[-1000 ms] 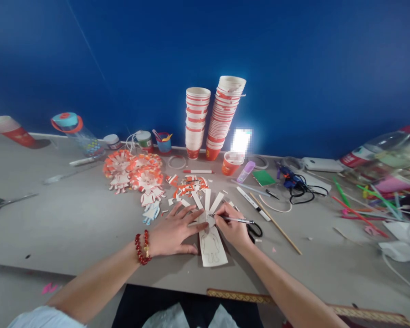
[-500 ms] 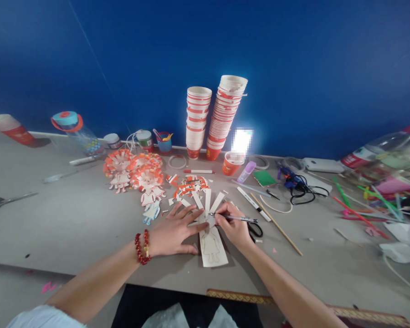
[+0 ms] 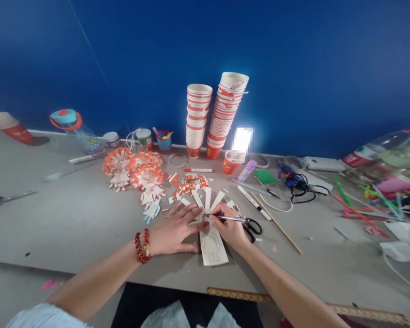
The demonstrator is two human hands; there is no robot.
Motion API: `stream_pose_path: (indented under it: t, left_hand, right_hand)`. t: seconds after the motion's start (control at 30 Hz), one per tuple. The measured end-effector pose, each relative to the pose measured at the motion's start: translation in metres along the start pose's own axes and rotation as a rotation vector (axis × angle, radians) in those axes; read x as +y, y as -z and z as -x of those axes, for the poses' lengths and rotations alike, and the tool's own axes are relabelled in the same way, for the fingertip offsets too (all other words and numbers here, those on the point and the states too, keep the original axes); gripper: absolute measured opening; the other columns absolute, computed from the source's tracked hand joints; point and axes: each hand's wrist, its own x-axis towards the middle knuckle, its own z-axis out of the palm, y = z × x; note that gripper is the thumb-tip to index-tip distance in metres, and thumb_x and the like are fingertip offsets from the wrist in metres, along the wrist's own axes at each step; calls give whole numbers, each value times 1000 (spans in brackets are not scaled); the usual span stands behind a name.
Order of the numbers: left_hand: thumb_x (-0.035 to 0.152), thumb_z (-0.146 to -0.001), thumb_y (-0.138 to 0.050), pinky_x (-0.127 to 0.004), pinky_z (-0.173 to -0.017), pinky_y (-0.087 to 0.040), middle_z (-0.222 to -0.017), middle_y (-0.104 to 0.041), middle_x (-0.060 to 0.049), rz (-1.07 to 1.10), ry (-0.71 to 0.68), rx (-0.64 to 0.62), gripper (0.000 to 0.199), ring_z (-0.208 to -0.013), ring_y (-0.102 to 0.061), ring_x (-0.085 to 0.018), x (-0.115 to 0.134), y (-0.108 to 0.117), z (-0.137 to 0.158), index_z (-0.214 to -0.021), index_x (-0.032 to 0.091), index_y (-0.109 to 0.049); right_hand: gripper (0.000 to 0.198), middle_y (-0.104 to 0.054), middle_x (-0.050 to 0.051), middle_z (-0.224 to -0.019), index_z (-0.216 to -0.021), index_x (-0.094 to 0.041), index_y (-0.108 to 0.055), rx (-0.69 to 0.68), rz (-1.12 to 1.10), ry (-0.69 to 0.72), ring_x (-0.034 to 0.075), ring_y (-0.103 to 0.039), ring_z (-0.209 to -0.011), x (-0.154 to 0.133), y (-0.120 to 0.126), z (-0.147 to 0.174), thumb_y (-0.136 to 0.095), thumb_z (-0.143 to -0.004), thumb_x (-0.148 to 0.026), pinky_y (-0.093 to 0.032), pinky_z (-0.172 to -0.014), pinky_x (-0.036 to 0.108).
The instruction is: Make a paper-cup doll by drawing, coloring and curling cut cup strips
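A white paper cutout (image 3: 212,248) lies flat before me, its upper end cut into strips and a figure in a dress outlined on its lower part. My left hand (image 3: 177,230) rests on the table with fingers spread, their tips pressing the cutout's left side. A pen (image 3: 230,218) is pinched in my right hand (image 3: 229,227), its tip on the upper part of the cutout. Black-handled scissors (image 3: 253,229) lie partly hidden behind my right hand. Orange and white paper scraps (image 3: 192,183) are scattered just beyond the strips.
Finished paper figures (image 3: 136,171) lie to the left. Two tall paper cup stacks (image 3: 198,118) stand by the blue wall. A marker (image 3: 253,203), a wooden stick (image 3: 283,228) and a glue stick (image 3: 247,171) are on the right. Other scissors (image 3: 7,200) lie far left.
My right hand and the pen have shifted slightly left across the cutout, showing more of the scissors behind. My left hand stays in place.
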Motion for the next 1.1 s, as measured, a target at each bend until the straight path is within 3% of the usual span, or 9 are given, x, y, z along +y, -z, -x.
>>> stream_pose_path:
  t: [0.43,0.7,1.1]
  left_hand:
    - [65,-87,-49,-58,-112,-17,-155,-29,-10,-6,-8,13,69,-140,-27,-34,0,1,0,-146,33,-32]
    - [66,-87,-47,-57,-113,-17,-153,-32,-9,-21,-9,28,69,-139,-29,-33,0,1,0,-146,33,-32]
    - [64,-87,-49,-59,-112,-17,-153,-32,-10,-10,-9,29,69,-139,-29,-34,0,0,0,-146,33,-32]
  right_hand:
    - [10,-54,-3,-63,-74,-21,-50,67,-164,-56,12,-51,-55,14,0,6,-53,-83,-20,-39,-53,23]
    - [13,-48,-5,-58,-65,-21,-48,104,-16,-17,10,-42,-51,7,2,3,-51,-76,-15,-33,-50,22]
    - [13,-45,-6,-55,-64,-21,-47,65,21,-38,10,-40,-50,9,1,4,-51,-75,-16,-31,-49,22]
